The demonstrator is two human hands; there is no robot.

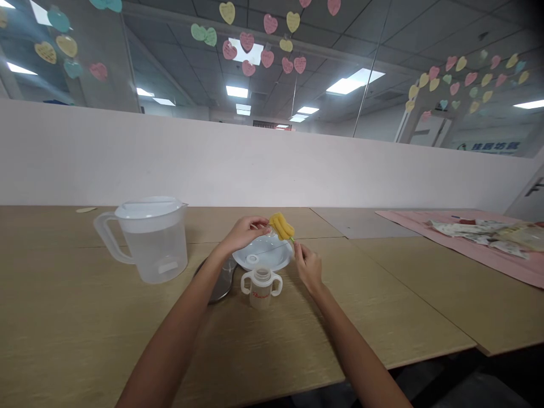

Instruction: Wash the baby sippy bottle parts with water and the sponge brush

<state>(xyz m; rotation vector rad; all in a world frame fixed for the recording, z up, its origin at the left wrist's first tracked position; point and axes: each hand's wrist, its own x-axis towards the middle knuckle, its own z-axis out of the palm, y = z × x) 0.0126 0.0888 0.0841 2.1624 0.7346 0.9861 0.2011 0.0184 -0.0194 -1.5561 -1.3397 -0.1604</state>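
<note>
Yellow sponge bottle brush is being held up over a white shallow bowl. Right hand is pinching its thin green stem; left hand is closing around the brush near the sponge end. Two-handled sippy cup is standing just in front of the bowl, steel plate is showing beside it, lidded plastic pitcher is sitting further left on the desk.

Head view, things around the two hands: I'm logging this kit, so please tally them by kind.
Clear plastic lidded jug: 1
White shallow plastic dish: 1
Small white ring: 1
Clear two-handled baby cup: 1
Yellow sponge bottle brush: 1
Round grey metal plate: 1
Total: 6
</note>
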